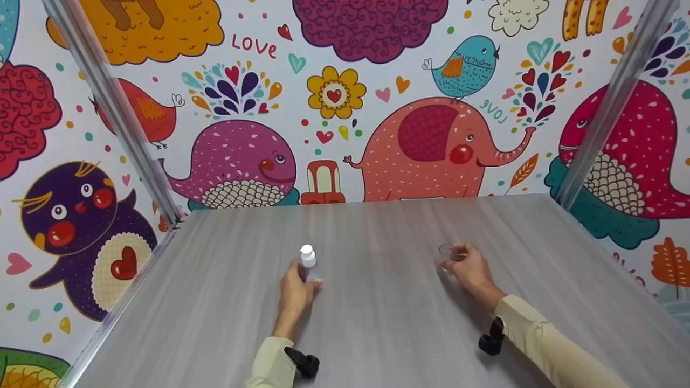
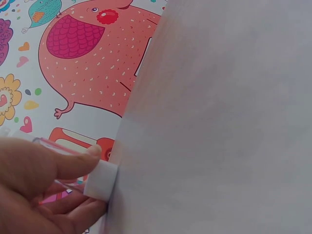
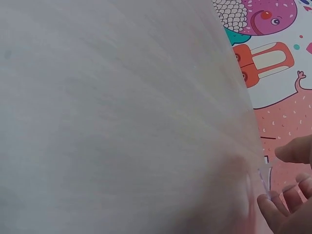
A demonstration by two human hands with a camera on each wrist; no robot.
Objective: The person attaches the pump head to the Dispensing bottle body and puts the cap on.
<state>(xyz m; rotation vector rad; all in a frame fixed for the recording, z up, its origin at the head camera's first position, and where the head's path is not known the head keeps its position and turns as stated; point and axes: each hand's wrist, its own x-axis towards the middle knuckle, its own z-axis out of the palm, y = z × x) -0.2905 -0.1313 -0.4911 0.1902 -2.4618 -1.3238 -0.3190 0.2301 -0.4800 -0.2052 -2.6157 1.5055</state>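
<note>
In the head view my left hand (image 1: 295, 291) grips a small bottle (image 1: 308, 255) with a white pump-style top, standing upright at the table's middle left. The left wrist view has the thumb and fingers of that left hand (image 2: 44, 185) around the bottle's clear body and white lower part (image 2: 101, 180). To the right, my right hand (image 1: 470, 269) holds a small clear, round-rimmed piece (image 1: 445, 249), perhaps a cap. The right wrist view shows this clear piece (image 3: 264, 180) at the fingers of the right hand (image 3: 292, 195); much of it is hard to make out.
Both hands are over a grey wood-grain table (image 1: 372, 323). Behind it stands a wall (image 1: 334, 140) printed with cartoon animals. Metal posts (image 1: 116, 113) rise at both back corners. Each wrist wears a black camera mount (image 1: 303, 362).
</note>
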